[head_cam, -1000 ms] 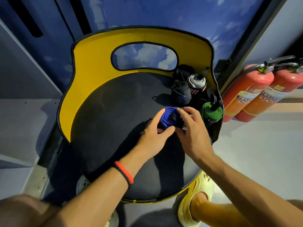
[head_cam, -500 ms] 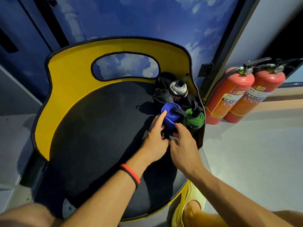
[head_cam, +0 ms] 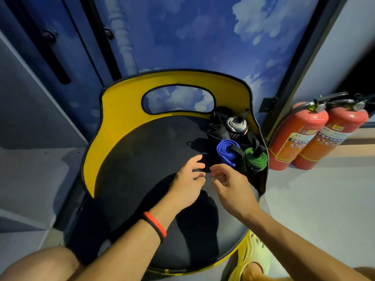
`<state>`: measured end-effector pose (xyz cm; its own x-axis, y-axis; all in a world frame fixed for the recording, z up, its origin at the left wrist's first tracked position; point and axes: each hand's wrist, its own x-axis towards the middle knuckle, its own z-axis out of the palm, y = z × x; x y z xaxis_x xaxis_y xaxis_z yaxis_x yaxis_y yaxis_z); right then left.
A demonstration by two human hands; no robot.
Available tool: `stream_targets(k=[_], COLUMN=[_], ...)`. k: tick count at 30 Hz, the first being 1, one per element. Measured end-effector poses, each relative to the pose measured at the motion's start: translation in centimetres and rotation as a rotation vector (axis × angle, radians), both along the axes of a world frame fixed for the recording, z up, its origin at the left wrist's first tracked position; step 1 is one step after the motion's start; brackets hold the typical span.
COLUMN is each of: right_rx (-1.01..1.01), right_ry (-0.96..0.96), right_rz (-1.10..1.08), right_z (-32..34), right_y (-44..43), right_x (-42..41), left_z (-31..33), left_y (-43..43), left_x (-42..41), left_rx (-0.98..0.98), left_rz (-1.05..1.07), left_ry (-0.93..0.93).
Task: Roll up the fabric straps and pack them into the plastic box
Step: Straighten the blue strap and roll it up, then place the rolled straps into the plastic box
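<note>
Fabric straps, rolled, clustered at the right edge of a round black seat (head_cam: 142,159) with a yellow back (head_cam: 125,102). Head view only.

Blue roll (head_cam: 226,152) nearest the hands, lying tilted, with a black tab across its top. Green roll (head_cam: 256,159) just beside it on the right, against the seat's rim. Grey-and-white roll (head_cam: 236,125) behind those two, upright; black rolls (head_cam: 217,132) next to it and further back, dark and hard to separate. Whether these sit inside a plastic box: cannot tell, no box wall clearly visible.

Left hand (head_cam: 187,184) over the seat, just short of the blue roll, fingers (head_cam: 195,161) loosely spread, grasping nothing. Red and black bands (head_cam: 155,227) around that wrist. Right hand (head_cam: 230,186) close beside the left, fingers (head_cam: 218,169) curled inward, apparently empty too; not touching any roll.

Two red fire extinguishers (head_cam: 316,136) standing on the floor to the right, touching each other. Yellow foam shoe (head_cam: 252,258) at the lower right, under the seat's edge. Blue cloud-patterned wall (head_cam: 203,37) behind the seat.
</note>
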<state>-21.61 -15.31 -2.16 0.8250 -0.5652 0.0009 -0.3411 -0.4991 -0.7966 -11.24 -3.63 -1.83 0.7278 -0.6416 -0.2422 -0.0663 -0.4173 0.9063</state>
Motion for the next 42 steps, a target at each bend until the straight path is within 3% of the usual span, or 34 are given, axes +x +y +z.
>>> stream_targets(k=[4, 10, 30, 37, 42], right_rx=[-0.035, -0.125, -0.244, -0.263, -0.240], right_ry=[-0.003, -0.042, -0.387, -0.433, -0.455], right_rz=[0.146, 0.266, 0.475, 0.658, 0.727], right_z=[2.0, 7.3, 27.5, 31.7, 32.0], right_y=[1.9, 7.4, 26.0, 28.7, 31.0], right_x=[1.4, 5.5, 18.6, 25.5, 30.8], left_z=[2.7, 7.6, 29.1, 35.3, 37.1], left_y=[5.0, 12.2, 32.4, 35.0, 36.1], left_x=[1.1, 3.3, 9.2, 15.7, 21.8], left_rx=[0.104, 0.207, 0.203, 0.557, 0.839], left_rz=[0.051, 0.296, 0.718, 0.783, 0.760], left_ry=[-0.154, -0.294, -0.639, -1.017, -1.053])
